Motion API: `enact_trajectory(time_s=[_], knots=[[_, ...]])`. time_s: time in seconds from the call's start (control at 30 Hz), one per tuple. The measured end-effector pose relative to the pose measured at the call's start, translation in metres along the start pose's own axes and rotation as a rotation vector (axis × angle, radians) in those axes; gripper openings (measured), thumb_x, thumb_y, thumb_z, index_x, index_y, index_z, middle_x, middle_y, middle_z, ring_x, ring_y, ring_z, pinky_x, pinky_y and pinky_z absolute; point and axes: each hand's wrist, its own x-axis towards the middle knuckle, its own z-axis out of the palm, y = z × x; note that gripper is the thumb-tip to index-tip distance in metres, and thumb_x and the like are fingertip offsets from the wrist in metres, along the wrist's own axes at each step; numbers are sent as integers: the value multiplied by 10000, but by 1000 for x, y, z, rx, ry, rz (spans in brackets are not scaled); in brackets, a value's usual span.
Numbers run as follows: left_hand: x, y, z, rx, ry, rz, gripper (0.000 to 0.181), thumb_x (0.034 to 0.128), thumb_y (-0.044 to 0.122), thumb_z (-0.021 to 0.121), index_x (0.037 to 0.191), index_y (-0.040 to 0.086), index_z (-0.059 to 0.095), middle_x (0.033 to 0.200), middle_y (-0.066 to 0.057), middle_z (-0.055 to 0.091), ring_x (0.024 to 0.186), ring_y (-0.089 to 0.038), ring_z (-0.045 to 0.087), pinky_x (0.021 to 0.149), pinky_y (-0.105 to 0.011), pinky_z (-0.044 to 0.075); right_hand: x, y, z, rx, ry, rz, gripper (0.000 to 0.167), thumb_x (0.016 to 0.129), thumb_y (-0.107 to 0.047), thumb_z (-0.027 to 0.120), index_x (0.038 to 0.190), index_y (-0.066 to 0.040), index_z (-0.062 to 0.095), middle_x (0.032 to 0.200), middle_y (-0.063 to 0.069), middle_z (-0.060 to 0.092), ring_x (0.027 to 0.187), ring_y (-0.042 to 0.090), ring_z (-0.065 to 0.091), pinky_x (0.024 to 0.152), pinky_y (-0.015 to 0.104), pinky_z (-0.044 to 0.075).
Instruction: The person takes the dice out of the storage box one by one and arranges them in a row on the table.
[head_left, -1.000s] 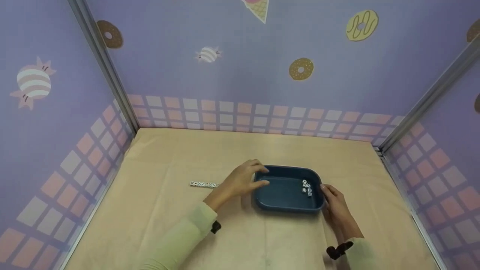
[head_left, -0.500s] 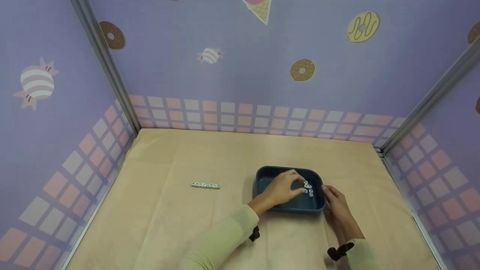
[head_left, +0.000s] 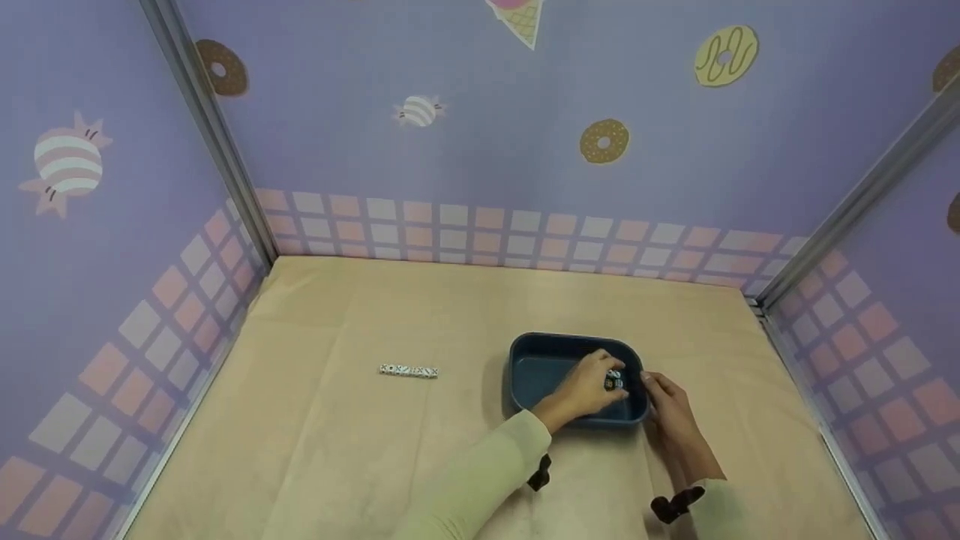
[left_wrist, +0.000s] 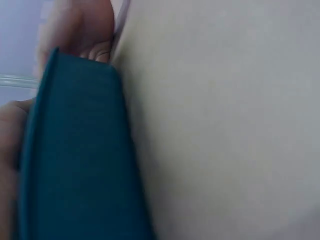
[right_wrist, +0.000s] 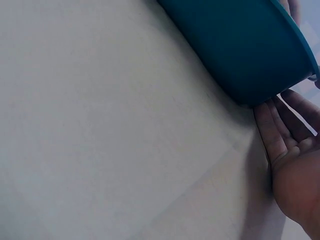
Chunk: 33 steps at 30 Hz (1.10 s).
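A dark blue rectangular tray (head_left: 547, 375) with rounded corners stands on the table. Inside its right part, several small white dice (head_left: 614, 380) lie between the bent fingers and thumb of my left hand (head_left: 581, 388). A gap shows around the dice, and contact with them is hard to make out. My right hand (head_left: 671, 409) holds the tray's right end, thumb at the rim and the other fingers against the outer wall. In the right wrist view, those fingers (right_wrist: 272, 127) reach the tray's lower edge. A straight row of white dice (head_left: 409, 370) lies on the cloth to the left.
A beige cloth (head_left: 360, 457) with fold lines covers the table. Purple panels (head_left: 487, 150) with sweets and checks close in the back and both sides, joined by metal posts (head_left: 217, 142) at the corners.
My left hand has come from the tray's left rim, by the dice row, across into the tray to the dice at its right. My right hand has stayed on the tray's right end.
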Motion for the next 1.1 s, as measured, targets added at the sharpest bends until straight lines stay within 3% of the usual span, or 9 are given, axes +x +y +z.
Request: enact_trajectory(time_s=[0.13,0.47,0.77,0.97,1.1], knots=[[0,-2,7,35,-26,-5,554,966,416,797,1450,193,643,1397,64,584,1292,-97,553,1058,-263,495,1,1,-1,2,-6,22,593,1123,-443,516,1511,5,514,1604,159,462,1524,261,392,1232,439,353],[2,-4,7,156,-55,82,508,952,417,811,1401,203,707,1384,97,621,1222,-78,550,1017,-187,474,1,0,1,12,2,-1,572,1125,-422,518,1486,21,530,1570,168,492,1520,249,400,1219,437,359],[7,-8,12,148,-62,119,216,944,256,832,1151,200,804,1133,56,656,1019,-51,610,891,-193,521,-2,-1,1,-11,21,-16,597,1111,-446,544,1466,34,548,1541,178,523,1478,246,451,1030,180,465],[8,-8,13,93,-77,70,101,945,133,803,1023,169,750,975,75,641,863,-35,567,748,-195,491,-1,-1,0,-4,14,-6,588,1119,-437,528,1476,31,542,1558,172,513,1500,240,427,1112,256,433],[8,-8,13,68,-76,40,121,950,110,774,1055,155,734,949,85,644,825,-23,561,713,-180,477,-1,-3,0,7,16,19,556,1132,-398,512,1480,35,536,1564,184,504,1507,256,418,1206,370,364]])
